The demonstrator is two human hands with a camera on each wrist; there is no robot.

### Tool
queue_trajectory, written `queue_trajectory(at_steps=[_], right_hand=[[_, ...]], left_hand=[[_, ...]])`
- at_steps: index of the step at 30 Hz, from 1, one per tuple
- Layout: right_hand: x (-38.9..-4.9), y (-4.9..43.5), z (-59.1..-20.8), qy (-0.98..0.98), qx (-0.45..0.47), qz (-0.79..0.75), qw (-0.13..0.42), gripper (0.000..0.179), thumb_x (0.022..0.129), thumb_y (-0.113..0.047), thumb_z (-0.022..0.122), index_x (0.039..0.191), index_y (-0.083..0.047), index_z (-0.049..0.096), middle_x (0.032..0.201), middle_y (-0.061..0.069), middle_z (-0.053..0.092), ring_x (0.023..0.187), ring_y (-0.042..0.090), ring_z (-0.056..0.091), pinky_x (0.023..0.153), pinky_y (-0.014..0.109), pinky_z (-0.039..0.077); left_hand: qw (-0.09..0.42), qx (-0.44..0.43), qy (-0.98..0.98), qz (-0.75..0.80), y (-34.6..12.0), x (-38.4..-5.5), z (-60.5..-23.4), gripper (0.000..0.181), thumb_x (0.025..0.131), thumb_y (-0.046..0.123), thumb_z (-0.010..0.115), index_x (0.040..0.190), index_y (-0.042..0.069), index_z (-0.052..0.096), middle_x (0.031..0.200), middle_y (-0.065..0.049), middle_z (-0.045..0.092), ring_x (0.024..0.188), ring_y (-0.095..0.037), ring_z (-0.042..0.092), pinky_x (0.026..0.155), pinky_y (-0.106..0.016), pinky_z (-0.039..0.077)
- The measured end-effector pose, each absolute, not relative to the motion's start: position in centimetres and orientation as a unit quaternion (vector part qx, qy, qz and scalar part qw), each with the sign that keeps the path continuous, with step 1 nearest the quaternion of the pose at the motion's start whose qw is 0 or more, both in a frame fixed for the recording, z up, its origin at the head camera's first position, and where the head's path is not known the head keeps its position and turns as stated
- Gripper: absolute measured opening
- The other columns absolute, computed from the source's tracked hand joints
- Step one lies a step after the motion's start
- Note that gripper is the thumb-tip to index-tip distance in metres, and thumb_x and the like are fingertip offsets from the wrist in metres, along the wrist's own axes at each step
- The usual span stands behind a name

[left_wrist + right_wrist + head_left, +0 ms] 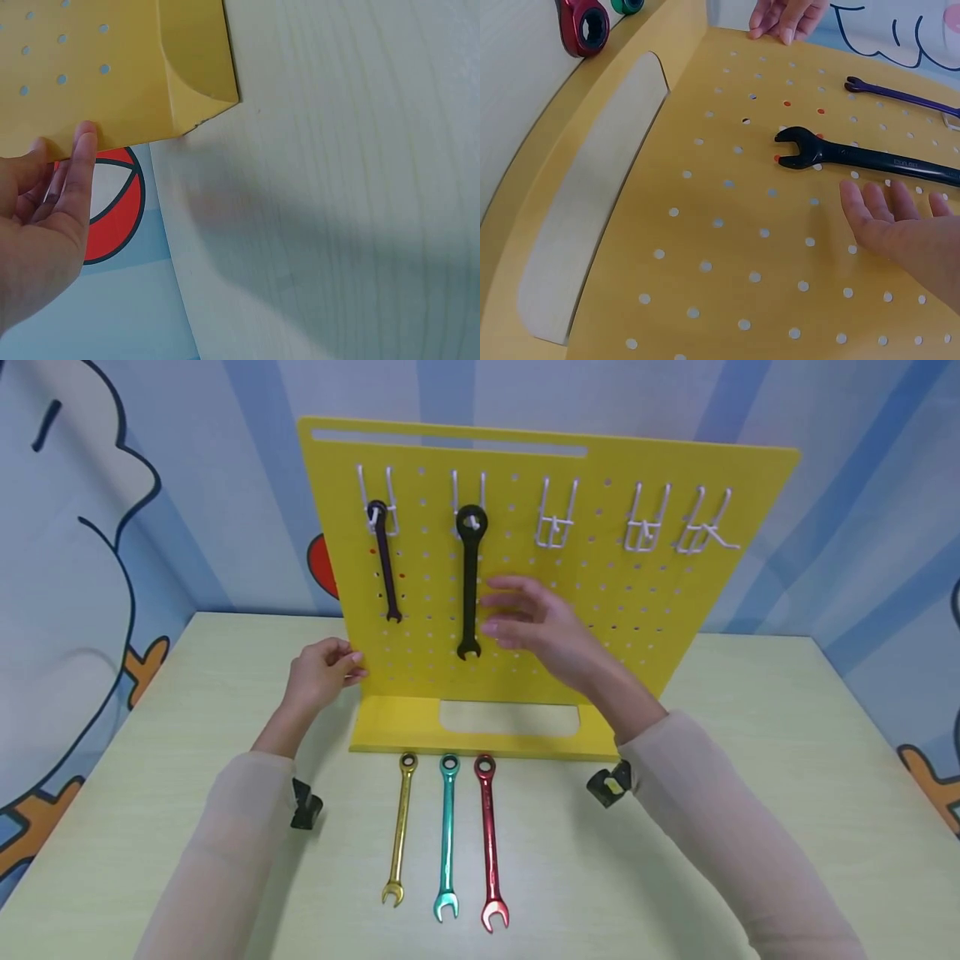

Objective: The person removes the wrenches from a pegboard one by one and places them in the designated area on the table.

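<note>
Fingers [517, 583] of the right hand [551, 633] were released, slightly bent, just beside the black wrench [470, 585], which hung from the second hook [454, 493] from the left on the yellow pegboard [555, 668]. Left hand [317, 677] pinched the pegboard's left edge low down. Purple wrench [386, 567] hung from the leftmost hook [391, 493]; three more hooks [642, 548] sat further right. Gold wrench [401, 827], teal wrench [447, 831] and red wrench [490, 839] lay side by side on the desk [570, 868], ring ends toward the pegboard.
</note>
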State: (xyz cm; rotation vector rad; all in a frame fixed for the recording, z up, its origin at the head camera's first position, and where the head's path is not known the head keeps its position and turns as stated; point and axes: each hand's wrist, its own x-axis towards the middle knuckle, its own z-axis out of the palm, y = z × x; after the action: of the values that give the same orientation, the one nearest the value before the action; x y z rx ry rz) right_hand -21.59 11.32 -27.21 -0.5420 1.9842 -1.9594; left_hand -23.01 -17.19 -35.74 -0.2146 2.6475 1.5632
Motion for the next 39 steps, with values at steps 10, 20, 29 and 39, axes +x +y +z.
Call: queue_trajectory(at_steps=[10,20,29,39], right_hand=[[-21.6,10.5,-27.0,0.694,-0.190,-0.678,0.148,0.056,0.086,-0.003,0.061,0.135,-0.008,0.036,0.129,0.010,0.044,0.114,0.025,0.047,0.099,0.040,0.039],[-21.7,10.1,-27.1,0.727,-0.185,-0.648,0.133,0.059,0.083,-0.009,0.066,0.134,-0.012,0.038,0.125,0.006,0.046,0.112,0.021,0.048,0.097,0.032,0.042],[-21.7,10.1,-27.2,0.717,-0.191,-0.656,0.135,0.060,0.084,0.000,0.063,0.136,-0.010,0.035,0.124,0.012,0.044,0.105,0.027,0.051,0.095,0.042,0.043],[-21.3,9.8,-26.7,0.735,-0.183,-0.642,0.121,0.058,0.085,0.004,0.058,0.137,-0.012,0.036,0.112,0.015,0.049,0.090,0.026,0.055,0.087,0.047,0.047]], left_hand=[[0.031,-0.066,0.860,0.506,-17.1,-22.8,-35.4,0.027,0.095,0.015,0.048,0.111,-0.006,0.051,0.105,-0.022,0.058,0.094,-0.029,0.061,0.083,-0.033,0.052],[0.033,-0.065,0.859,0.507,-17.1,-22.8,-35.5,0.028,0.095,0.016,0.048,0.112,-0.006,0.051,0.106,-0.022,0.058,0.095,-0.029,0.061,0.083,-0.033,0.052],[0.033,-0.066,0.858,0.509,-17.2,-22.8,-35.5,0.028,0.095,0.015,0.048,0.113,-0.007,0.051,0.106,-0.022,0.058,0.094,-0.030,0.061,0.083,-0.034,0.052],[0.033,-0.066,0.858,0.509,-17.1,-22.7,-35.3,0.028,0.095,0.014,0.048,0.113,-0.007,0.050,0.105,-0.023,0.058,0.094,-0.030,0.061,0.082,-0.034,0.052]])
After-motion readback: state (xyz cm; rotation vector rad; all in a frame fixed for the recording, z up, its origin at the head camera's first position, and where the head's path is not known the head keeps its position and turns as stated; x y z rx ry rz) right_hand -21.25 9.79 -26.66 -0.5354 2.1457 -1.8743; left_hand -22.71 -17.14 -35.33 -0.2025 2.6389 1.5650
